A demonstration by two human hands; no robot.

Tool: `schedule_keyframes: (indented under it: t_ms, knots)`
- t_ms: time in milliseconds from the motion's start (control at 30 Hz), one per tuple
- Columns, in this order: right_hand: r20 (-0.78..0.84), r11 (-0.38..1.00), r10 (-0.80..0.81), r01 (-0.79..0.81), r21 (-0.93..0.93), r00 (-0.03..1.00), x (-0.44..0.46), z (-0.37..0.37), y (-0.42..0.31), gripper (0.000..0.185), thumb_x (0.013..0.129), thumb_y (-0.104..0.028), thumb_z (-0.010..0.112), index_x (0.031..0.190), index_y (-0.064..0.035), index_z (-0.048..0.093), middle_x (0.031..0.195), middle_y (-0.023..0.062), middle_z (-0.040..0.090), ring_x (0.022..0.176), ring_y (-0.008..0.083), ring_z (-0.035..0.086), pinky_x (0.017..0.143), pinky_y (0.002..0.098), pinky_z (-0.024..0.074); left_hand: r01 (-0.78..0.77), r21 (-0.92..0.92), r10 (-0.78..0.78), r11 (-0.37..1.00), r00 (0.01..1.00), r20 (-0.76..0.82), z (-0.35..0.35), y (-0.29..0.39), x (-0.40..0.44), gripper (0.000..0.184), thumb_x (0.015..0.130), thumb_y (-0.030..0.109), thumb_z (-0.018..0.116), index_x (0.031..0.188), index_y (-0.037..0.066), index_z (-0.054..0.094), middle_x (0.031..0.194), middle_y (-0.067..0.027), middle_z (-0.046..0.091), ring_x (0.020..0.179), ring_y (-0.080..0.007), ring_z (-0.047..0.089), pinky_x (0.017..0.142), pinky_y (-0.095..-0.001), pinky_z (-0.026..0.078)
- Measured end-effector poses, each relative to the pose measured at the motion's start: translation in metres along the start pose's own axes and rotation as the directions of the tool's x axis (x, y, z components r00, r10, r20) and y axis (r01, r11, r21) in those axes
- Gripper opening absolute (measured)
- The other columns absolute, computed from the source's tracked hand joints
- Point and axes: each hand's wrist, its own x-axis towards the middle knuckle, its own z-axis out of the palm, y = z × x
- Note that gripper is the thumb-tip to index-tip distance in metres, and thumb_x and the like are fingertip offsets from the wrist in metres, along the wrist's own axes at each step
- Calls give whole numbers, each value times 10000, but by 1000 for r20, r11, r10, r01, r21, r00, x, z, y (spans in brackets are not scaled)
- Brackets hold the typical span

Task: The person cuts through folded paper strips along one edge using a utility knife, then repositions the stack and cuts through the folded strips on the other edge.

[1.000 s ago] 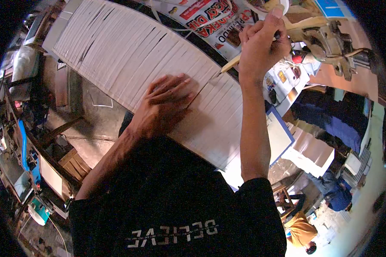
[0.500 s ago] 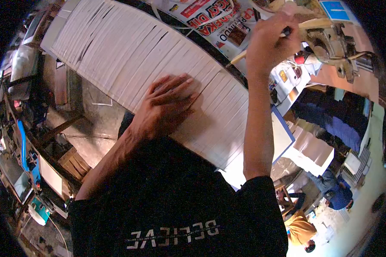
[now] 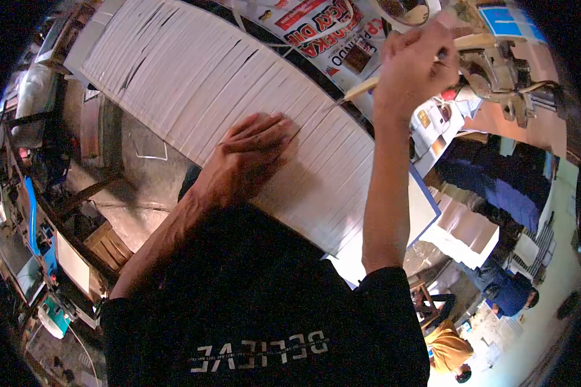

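Note:
A long block of pale, narrow strips [image 3: 193, 71], like paper edges packed side by side, stretches diagonally in front of me. My left hand [image 3: 255, 145] rests on its middle, palm down, fingers close together and slightly bent. My right hand [image 3: 419, 71] is closed around a slim tool with a pale wooden handle [image 3: 363, 88], seemingly a brush. Its thin tip points down-left over the far edge of the block, near the strips; whether it touches them I cannot tell. Part of the handle is hidden inside my fist.
Beyond the block lies a printed sack [image 3: 323, 32]. A round bowl [image 3: 403, 11] stands behind my right hand, near a metal clamp-like device [image 3: 497, 74]. White stacked sheets [image 3: 465, 226] are at the right. Two people, one in an orange top [image 3: 448, 345], are farther off.
My right hand has moved the tool's tip from beside the far edge to over the strips. The fingers of my left hand have drawn closer together.

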Motion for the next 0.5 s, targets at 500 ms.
schedule_keyframes:
  t_ms: [500]
  knots:
    - [58,948,-252,259,-184,966,-3,6,27,359,1049,-310,629,790,-84,524,563,0,511,507,76,485,457,267,401,18,4,-18,1000,1000,-21,-8,6,3,351,900,174,749,1234,72,714,1405,-123,634,1374,-304,555,1184,-467,417]
